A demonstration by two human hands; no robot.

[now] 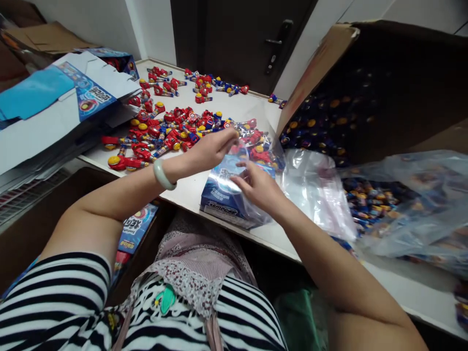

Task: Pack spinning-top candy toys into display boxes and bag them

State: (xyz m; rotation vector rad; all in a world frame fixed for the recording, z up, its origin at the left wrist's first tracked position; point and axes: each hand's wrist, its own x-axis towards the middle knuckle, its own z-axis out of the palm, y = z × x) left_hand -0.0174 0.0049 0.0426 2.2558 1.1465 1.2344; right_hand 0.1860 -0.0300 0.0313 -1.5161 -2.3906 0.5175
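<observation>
A blue printed box (219, 197) stands at the table's front edge, with red and yellow toys showing at its open far side. Thin clear plastic bag (272, 141) film rises behind the box and drapes over its right part. Above the box, my left hand (224, 144), a pale bangle on its wrist, is closed in a pinch on the bag's edge. My right hand (259, 184) is at the box's right side, thumb and fingers bent around the bag film; its fingertips are partly blurred by the film.
Many red, blue and yellow toys (179, 124) lie over the table (186, 183). Flat clear bags (314, 187) are stacked right of the box. A large carton (318, 63) with dark blue toys stands at right. Folded printed boxes (40, 131) are piled at left.
</observation>
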